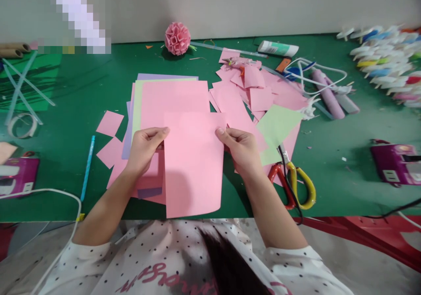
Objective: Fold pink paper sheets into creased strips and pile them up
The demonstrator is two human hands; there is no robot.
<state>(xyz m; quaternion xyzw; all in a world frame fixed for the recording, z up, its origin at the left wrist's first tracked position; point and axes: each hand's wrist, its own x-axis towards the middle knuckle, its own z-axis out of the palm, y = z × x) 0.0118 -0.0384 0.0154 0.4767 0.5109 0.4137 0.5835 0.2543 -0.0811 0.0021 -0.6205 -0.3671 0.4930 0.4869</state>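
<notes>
I hold a pink sheet of paper (194,163) above the green table (72,93), its lower end hanging past the front edge. My left hand (146,148) pinches the sheet's upper left edge. My right hand (240,148) pinches its upper right edge. Under the sheet lies a stack of pink, light green and purple paper (171,95). Small pink squares (110,123) lie left of my left hand.
A heap of pink and green paper pieces (259,97) lies at the right, with red and yellow scissors (296,183) beside my right forearm. A blue pen (87,168), a pink paper ball (177,37), a glue tube (278,48) and purple staplers (396,163) are also on the table.
</notes>
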